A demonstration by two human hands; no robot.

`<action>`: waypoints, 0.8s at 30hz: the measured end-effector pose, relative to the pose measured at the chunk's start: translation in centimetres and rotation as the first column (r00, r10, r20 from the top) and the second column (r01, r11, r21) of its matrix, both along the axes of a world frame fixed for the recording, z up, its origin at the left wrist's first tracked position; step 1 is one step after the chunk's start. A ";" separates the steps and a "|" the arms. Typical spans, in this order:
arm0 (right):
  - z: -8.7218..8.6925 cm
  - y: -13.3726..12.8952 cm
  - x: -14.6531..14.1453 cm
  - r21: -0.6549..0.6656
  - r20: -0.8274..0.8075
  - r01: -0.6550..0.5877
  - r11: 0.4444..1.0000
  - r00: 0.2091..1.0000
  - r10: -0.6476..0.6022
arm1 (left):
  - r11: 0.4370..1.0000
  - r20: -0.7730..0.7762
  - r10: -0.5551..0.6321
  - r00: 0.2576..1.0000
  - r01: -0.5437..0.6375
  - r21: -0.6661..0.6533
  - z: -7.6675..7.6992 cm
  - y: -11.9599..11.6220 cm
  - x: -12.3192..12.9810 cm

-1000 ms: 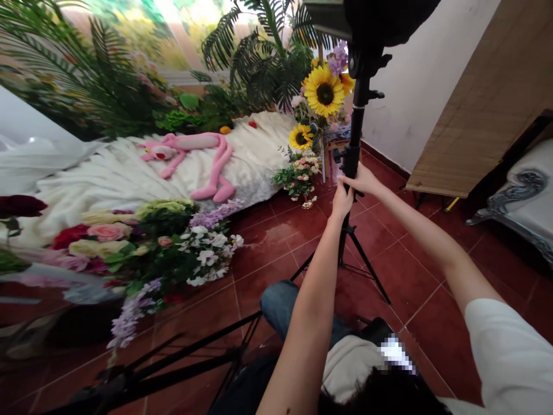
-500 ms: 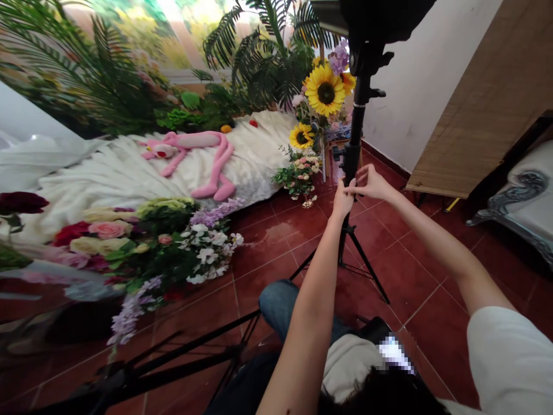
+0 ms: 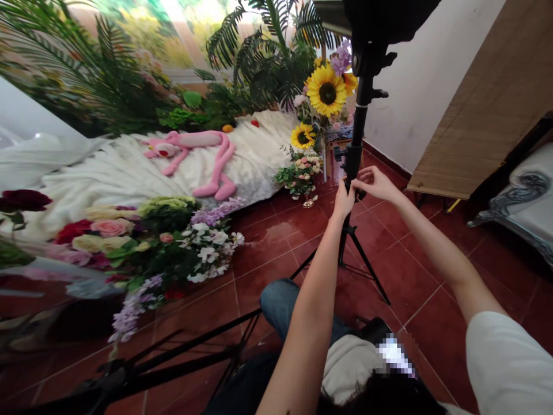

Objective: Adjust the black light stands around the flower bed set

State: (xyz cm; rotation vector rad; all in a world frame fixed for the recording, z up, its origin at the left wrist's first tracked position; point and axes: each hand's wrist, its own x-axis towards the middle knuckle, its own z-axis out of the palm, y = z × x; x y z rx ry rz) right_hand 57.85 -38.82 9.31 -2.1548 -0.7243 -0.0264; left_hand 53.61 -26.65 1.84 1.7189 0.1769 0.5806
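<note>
Left hand [image 3: 344,200] reaches straight out, grip wrapped round black tubular tripod stand [image 3: 358,128] on red tiled floor [image 3: 401,271]. Right hand [image 3: 378,184] is just beside it, fingers half-curled; can't tell if pinching.

From my remote post I see a floor [image 3: 263,259] of dark red tiles with pale joints. It meets a whitish wall [image 3: 410,104] along a dark red skirting [image 3: 393,164]. To the right I make out a tan panel [image 3: 466,127] and pale furniture [image 3: 529,187] with silver carving. A floral backdrop [image 3: 138,34] glows brightest near its top; my lower left is dim.
</note>
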 end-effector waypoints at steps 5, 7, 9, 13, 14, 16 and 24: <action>-0.3 4.4 0.6 0.037 0.049 0.039 0.999 0.998 -0.040 | 1.000 0.038 0.010 0.999 -0.010 -0.008 -0.7 0.1 0.6; -0.4 5.6 0.7 0.083 -0.007 0.064 0.995 0.998 -0.063 | 1.000 0.017 0.005 1.000 -0.004 -0.012 -0.6 0.1 0.6; -0.2 6.3 1.0 0.170 -0.075 0.031 0.985 0.997 -0.018 | 1.000 0.011 -0.004 1.000 0.004 -0.005 -0.3 0.1 0.4; 1.0 7.4 1.8 0.314 -0.072 0.059 0.948 0.997 -0.038 | 1.000 0.059 -0.024 0.998 0.023 0.020 0.1 0.0 -0.1; 1.4 7.7 2.0 0.331 -0.050 0.071 0.941 0.997 -0.058 | 0.999 0.058 -0.027 0.998 0.026 0.022 0.2 -0.1 -0.2; 2.4 8.4 2.4 0.362 0.005 0.064 0.930 0.997 -0.071 | 0.999 0.042 -0.028 0.999 0.027 0.025 0.2 -0.1 -0.3; 7.5 9.7 4.8 0.477 0.134 -0.051 0.877 0.991 -0.015 | 0.998 -0.003 0.002 1.000 -0.002 0.067 0.1 -0.1 -0.3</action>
